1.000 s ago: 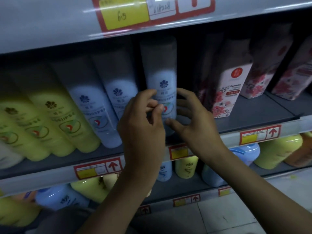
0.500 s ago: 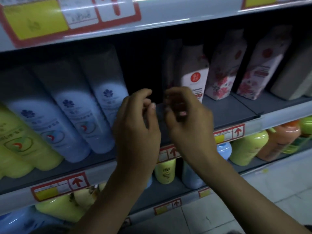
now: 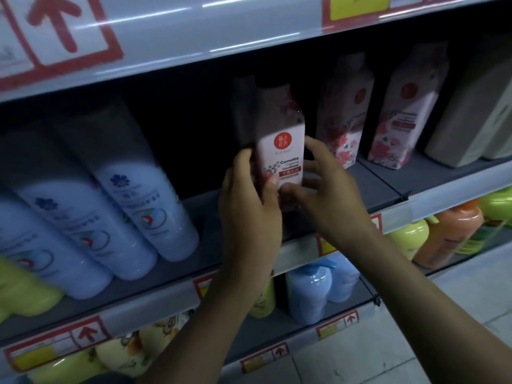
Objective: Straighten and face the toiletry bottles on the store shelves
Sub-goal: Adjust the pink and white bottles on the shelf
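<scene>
While our left hand (image 3: 249,212) curls around the camellia conditioner bottle (image 3: 279,139), our right hand (image 3: 329,195) grips its other side. Its label faces us.

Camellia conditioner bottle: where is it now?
Head view, centre: the Camellia conditioner bottle is gripped between the left hand and right hand over the middle shelf, blue bottles to its left, floral bottles to its right.

Dim, softly blurred view; glare streaks the upper shelf edge (image 3: 221,37).
</scene>
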Available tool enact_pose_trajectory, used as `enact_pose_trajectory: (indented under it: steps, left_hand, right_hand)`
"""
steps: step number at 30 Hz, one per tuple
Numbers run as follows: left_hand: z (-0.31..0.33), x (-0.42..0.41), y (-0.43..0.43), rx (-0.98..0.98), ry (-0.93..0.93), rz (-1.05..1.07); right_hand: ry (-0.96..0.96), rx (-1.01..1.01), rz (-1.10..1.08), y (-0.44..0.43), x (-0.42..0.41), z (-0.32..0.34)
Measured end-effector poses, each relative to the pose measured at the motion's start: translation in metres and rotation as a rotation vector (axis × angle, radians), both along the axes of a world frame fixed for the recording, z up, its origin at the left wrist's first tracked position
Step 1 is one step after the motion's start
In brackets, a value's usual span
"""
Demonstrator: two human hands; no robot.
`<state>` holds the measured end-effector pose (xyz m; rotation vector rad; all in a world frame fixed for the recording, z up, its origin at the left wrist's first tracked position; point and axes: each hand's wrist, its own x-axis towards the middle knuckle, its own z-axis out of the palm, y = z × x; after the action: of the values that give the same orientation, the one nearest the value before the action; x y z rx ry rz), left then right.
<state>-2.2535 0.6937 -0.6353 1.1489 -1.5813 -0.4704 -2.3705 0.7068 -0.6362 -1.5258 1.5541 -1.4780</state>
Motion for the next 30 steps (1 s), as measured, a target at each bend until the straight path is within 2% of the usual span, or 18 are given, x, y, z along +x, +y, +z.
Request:
enact_pose_trajectory:
  steps: [14, 23, 25, 27, 30]
  left_hand:
    - [0.001, 0.041, 0.040, -0.192, -0.137, 0.135]
    - [0.007, 0.059, 0.042, -0.143, -0.199, 0.140]
    - [0.007, 0.057, 0.043, -0.130, -0.183, 0.127]
    - [0.006, 0.055, 0.044, -0.132, -0.199, 0.128]
    - [0.003, 0.053, 0.044, -0.106, -0.214, 0.126]
  right_hand:
    - [0.052, -0.064, 0.101, -0.003, 0.056, 0.001]
    - [0.089, -0.040, 0.156, -0.001, 0.075, 0.003]
    - [0.114, -0.037, 0.062, -0.006, 0.065, 0.011]
    - [0.038, -0.065, -0.085, -0.016, 0.046, 0.018]
    - [-0.090, -0.036, -0.171, -0.032, 0.020, 0.026]
